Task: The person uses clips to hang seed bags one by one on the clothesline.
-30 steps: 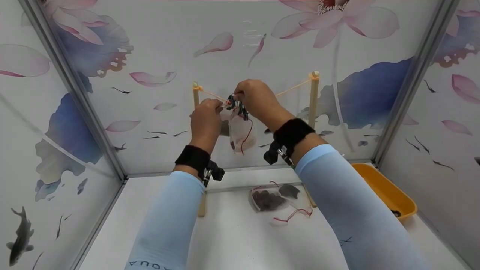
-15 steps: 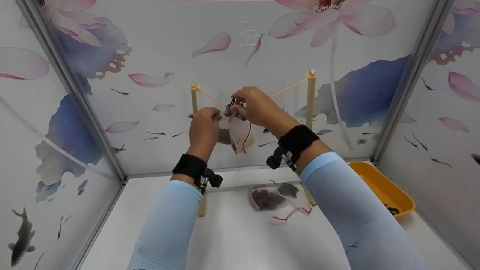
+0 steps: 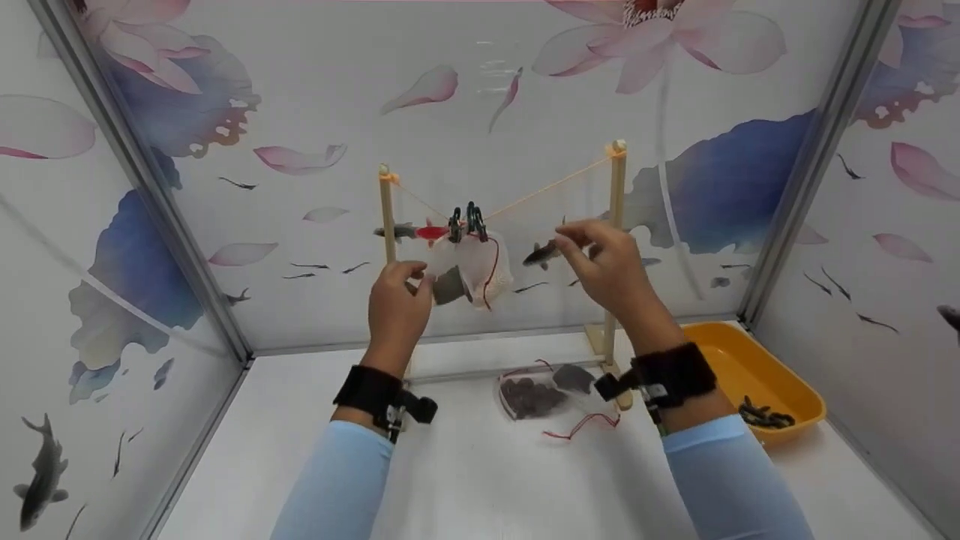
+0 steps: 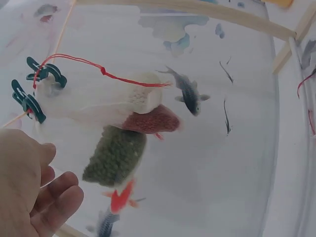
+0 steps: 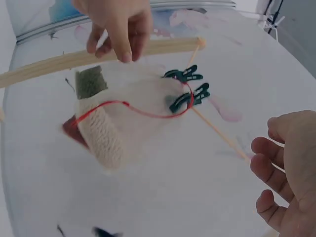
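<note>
Sheer drawstring bags hang together from an orange cord, held by dark green clips. In the left wrist view their contents look green, reddish-brown and whitish. A red string loops from the clips down over the bags. The left hand is just left of the bags with bent, relaxed fingers and nothing visible in them. To the right, the right hand stands apart from the bags, its fingers loosely bent and holding nothing.
Wooden posts carry the cord's ends. On the white table lie more bags with dark contents and red strings. A yellow tray with dark green clips stands at the right. Printed panels surround the table.
The right hand has let go of a clip and moved right and down. The left hand has come away from the bags and dropped slightly. Clips and bags now hang uncovered.
</note>
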Action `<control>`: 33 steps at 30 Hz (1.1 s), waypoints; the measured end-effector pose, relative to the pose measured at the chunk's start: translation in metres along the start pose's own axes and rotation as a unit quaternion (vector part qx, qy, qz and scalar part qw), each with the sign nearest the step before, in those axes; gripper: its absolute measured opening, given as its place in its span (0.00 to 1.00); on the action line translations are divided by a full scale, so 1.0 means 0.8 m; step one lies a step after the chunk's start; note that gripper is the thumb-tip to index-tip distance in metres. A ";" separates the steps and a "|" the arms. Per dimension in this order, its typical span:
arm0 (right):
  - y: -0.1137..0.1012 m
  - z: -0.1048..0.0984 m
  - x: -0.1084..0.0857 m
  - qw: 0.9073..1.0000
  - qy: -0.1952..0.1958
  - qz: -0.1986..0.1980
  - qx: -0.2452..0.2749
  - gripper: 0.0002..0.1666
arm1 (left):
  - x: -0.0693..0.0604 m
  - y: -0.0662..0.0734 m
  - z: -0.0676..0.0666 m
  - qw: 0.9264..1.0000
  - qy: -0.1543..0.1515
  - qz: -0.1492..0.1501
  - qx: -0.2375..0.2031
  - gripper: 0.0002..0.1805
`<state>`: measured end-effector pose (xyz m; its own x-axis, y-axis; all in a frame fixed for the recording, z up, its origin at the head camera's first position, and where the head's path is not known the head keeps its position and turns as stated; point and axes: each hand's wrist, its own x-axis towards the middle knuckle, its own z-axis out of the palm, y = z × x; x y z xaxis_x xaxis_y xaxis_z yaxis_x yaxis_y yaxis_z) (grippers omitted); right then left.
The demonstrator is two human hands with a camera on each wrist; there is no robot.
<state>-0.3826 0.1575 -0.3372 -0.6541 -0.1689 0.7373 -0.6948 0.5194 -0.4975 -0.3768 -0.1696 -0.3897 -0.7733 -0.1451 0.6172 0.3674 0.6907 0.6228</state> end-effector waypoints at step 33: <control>0.165 0.024 -0.204 0.885 -0.323 0.316 -0.111 0.17 | -0.190 -0.183 -0.003 0.950 -0.165 -0.199 0.174 0.17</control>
<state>-0.3737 0.2375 -0.5319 -0.9754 -0.1921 -0.1079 -0.0997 0.8215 -0.5614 -0.3112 -0.2503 -0.5735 -0.9563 -0.2532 0.1460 -0.1362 0.8281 0.5438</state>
